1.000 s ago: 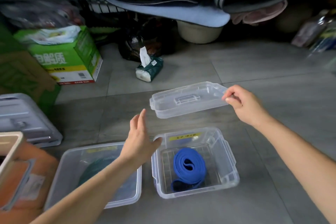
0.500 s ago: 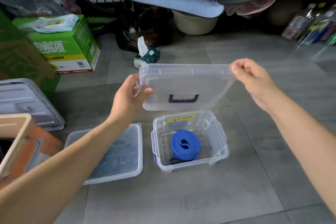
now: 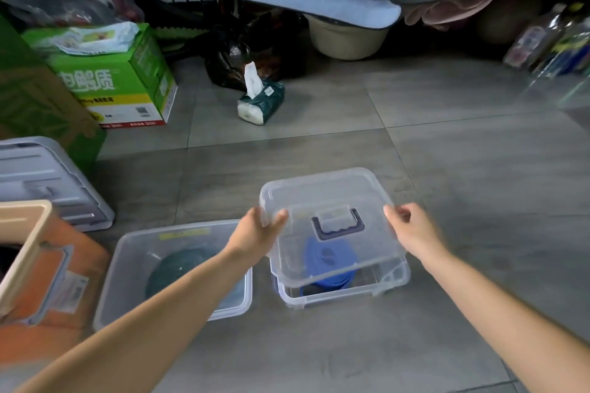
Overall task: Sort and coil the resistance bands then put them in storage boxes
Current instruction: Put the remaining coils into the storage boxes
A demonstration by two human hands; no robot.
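Clear plastic lid (image 3: 332,198) hovers over the storage box (image 3: 338,297) because my left hand (image 3: 255,233) and right hand (image 3: 412,230) grip its opposite edges in curled fingers, squaring it above the coiled blue band (image 3: 332,281) inside.

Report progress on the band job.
Done: blue band coiled in the right box, green band in the left box. In hand: left hand and right hand hold the clear lid tilted over the right box. Left: seat and close it.
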